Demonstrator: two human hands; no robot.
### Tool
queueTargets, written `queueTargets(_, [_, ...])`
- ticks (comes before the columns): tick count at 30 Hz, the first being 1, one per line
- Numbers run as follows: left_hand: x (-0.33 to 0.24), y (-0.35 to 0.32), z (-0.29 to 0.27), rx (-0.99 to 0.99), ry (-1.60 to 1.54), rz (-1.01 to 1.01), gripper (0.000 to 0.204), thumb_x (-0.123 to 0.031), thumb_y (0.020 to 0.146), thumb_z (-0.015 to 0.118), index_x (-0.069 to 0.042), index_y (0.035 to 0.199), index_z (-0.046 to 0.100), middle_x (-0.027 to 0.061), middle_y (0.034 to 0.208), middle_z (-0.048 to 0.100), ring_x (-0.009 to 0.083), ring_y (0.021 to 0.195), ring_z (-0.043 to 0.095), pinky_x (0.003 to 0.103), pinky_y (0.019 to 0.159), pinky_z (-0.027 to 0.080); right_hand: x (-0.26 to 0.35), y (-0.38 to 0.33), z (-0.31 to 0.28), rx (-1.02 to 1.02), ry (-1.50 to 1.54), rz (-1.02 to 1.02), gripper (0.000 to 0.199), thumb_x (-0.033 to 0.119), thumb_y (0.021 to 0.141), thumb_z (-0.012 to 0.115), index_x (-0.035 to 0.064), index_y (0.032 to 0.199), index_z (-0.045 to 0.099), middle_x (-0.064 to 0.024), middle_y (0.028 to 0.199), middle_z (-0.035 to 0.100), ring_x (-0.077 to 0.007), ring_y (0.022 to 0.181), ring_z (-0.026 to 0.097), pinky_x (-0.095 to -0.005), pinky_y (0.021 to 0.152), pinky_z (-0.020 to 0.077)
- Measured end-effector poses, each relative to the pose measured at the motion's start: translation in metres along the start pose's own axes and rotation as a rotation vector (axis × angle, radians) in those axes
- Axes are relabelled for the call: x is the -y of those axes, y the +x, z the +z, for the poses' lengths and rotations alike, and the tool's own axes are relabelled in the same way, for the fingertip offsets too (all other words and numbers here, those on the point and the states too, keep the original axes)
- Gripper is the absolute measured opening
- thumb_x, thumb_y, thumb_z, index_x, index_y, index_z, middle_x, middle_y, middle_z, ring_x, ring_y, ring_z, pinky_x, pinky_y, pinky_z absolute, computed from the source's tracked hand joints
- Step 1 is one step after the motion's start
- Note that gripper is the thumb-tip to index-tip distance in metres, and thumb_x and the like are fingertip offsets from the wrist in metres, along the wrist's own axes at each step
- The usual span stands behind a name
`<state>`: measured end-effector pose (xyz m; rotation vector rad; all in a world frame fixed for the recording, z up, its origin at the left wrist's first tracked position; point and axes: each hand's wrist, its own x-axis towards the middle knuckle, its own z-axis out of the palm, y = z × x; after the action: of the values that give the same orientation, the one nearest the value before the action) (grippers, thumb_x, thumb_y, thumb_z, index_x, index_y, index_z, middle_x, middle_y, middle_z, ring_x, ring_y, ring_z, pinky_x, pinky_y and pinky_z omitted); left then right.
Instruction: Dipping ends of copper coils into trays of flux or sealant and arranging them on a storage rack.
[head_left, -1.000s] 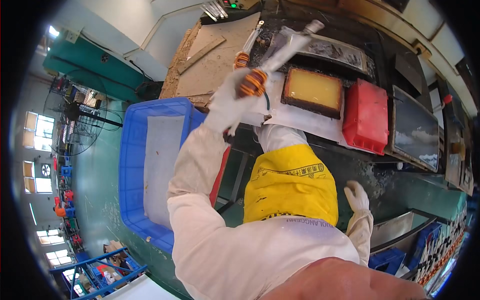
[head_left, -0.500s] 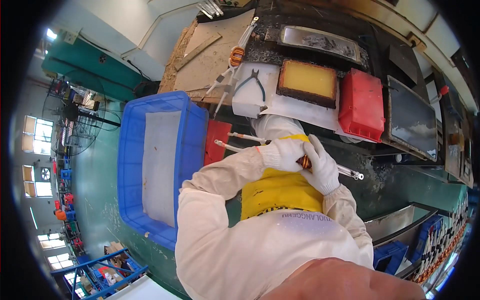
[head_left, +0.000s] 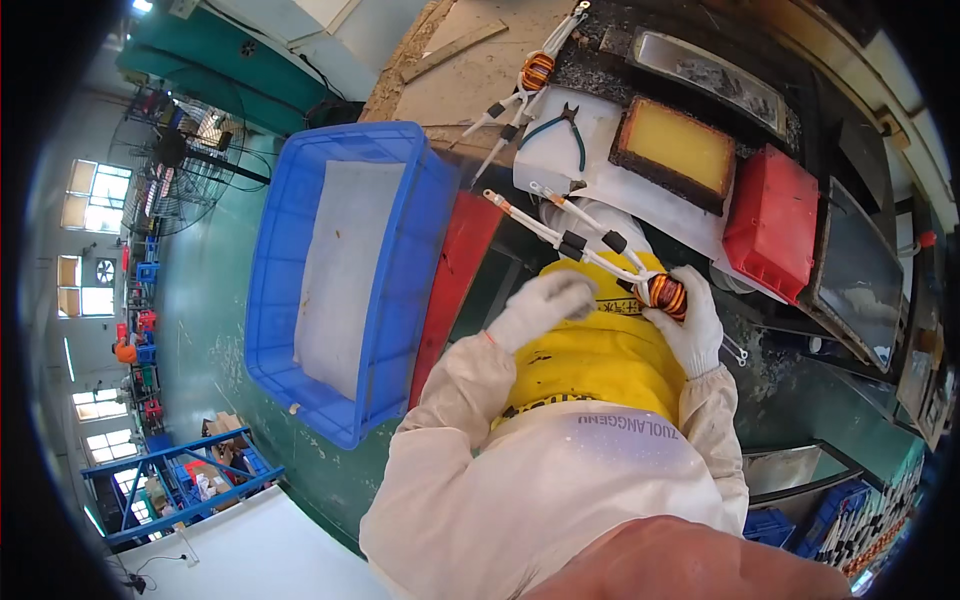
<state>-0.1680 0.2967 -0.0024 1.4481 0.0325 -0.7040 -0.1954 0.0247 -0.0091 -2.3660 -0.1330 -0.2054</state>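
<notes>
In my gloved right hand (head_left: 703, 322) is a ring-shaped coil (head_left: 664, 296) of copper-coloured wire, gripped over my lap by its right side. Its white-sleeved leads, with black bands and metal lugs, stretch up and left toward the bench; another lug end shows right of that hand. My gloved left hand (head_left: 545, 308) hovers left of the coil, apart from it, fingers loosely bent with nothing visible in them. A yellow cloth (head_left: 590, 365) covers my lap. On the bench, a similar coil (head_left: 537, 71) lies beside cutting pliers (head_left: 572, 118) with teal handles.
Left of me stands a blue plastic crate (head_left: 432, 185) lined with a white sheet, beside a red panel (head_left: 455, 270). Along the bench sit a dark-framed tray (head_left: 660, 188) with yellow contents, a red bin (head_left: 775, 225) and a metal-rimmed tray (head_left: 640, 50). A fan (head_left: 175, 150) stands farther left.
My left hand has come off the coil and moved left and down. My right hand now holds the coil alone, slightly farther right, its leads raised toward the bench. The view has shifted.
</notes>
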Motion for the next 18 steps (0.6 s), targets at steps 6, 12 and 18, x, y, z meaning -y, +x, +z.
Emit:
queueTargets(6, [0.002,0.017,-0.034,-0.268,-0.727,0.231,0.044,-0.032,0.103,0.054,-0.003,0.135,0.05,0.011,0.11,0.067,0.0205,0.096,0.066,0.035,0.085,0.055,0.004,0.003,-0.006,0.116,-0.011,0.068,0.07,0.023,0.072,0.086,0.0096,0.131,0.052,-0.015,0.124,0.06,-0.0355,0.112,0.061,-0.0397,0.092,0.052])
queueTargets(12, [-0.005,0.004,-0.043,-0.263,-0.684,0.365,0.03,-0.024,0.101,0.06,-0.004,0.124,0.061,0.0121,0.11,0.068,0.0216,0.098,0.068,0.036,0.087,0.058,0.011,0.001,0.0,0.093,-0.091,0.055,0.069,0.023,0.074,0.085,0.0107,0.133,0.05,-0.0149,0.12,0.06,-0.0362,0.106,0.063,-0.0409,0.085,0.0532])
queueTargets(18, [-0.009,-0.012,-0.047,-0.11,-0.617,0.382,0.028,-0.014,0.1,0.056,0.001,0.124,0.059,0.0165,0.121,0.066,0.0298,0.11,0.067,0.041,0.097,0.057,0.007,0.008,-0.004,0.112,-0.059,0.095,0.07,0.022,0.073,0.085,0.0109,0.133,0.051,-0.0143,0.118,0.061,-0.0351,0.106,0.063,-0.0401,0.085,0.0535])
